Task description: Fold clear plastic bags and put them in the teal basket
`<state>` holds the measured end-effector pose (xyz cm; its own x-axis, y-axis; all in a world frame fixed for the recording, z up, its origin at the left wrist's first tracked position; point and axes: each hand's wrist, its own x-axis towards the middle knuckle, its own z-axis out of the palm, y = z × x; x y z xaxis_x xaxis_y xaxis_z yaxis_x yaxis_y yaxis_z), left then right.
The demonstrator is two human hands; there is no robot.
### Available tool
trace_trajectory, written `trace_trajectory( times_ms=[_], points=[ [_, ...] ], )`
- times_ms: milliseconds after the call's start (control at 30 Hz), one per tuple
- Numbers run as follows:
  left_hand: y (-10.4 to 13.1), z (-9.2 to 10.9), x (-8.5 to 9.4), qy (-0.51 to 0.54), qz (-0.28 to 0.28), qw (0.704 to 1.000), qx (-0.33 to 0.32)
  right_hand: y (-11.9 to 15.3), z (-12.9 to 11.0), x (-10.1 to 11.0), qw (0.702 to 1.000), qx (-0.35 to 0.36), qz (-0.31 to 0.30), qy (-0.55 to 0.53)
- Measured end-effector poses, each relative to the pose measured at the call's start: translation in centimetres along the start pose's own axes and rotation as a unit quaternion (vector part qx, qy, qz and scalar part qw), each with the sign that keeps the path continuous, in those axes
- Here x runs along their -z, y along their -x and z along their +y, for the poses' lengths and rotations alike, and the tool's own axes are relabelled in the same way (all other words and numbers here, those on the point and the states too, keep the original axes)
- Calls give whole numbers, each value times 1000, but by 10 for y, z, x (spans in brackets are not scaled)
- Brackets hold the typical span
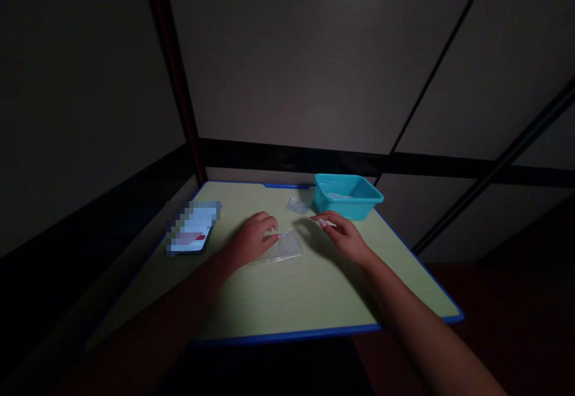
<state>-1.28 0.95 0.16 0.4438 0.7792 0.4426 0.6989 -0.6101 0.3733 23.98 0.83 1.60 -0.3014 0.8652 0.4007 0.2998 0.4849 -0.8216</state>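
A clear plastic bag (pixel 290 246) lies flat near the middle of the table. My left hand (pixel 254 237) rests at its left side, fingers curled and thumb on the plastic, gripping its edge. To the right, my right hand (pixel 345 235) is raised slightly over the table, in front of the turquoise basket. Between its thumb and fingers is a small white item (pixel 321 222), too small and dim to name. Behind the bag, a second small clear packet (pixel 297 205) lies on the table by the basket.
The pale table (pixel 278 300) has a blue rim. A turquoise plastic basket (pixel 348 207) stands at the back right with something whitish inside. At the left edge lies a phone (pixel 193 228), its screen lit and partly blurred out. Dark-striped panels (pixel 291 84) rise behind the table.
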Motion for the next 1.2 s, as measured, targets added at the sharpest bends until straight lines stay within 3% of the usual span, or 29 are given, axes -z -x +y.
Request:
trace_trajectory(
  times_ms=[67, 133, 233, 333, 533, 667, 867, 1200],
  points=[
    [2, 6, -2, 13, -21, 999, -34, -1, 3, -3, 984, -103, 13, -143],
    [3, 12, -4, 17, -51, 997, -62, -3, 5, -5, 943, -185, 18, -276],
    [4, 14, -6, 18, -83, 992, -93, -6, 7, -5, 887, -242, 14, -394],
    [5, 10, -8, 24, -104, 987, -119, -9, 9, -4, 858, -265, 8, -440],
    [5, 8, -7, 34, -105, 984, -141, -8, 10, -8, 843, -267, -28, -467],
    [3, 10, 0, 21, -91, 990, -105, -9, 10, -5, 846, -305, -32, -436],
    [5, 7, -4, 37, -133, 989, -60, -10, 10, 1, 832, -383, -84, -391],
    [6, 11, -7, 80, -160, 983, -35, -9, 13, -5, 825, -386, -159, -381]
  ],
)
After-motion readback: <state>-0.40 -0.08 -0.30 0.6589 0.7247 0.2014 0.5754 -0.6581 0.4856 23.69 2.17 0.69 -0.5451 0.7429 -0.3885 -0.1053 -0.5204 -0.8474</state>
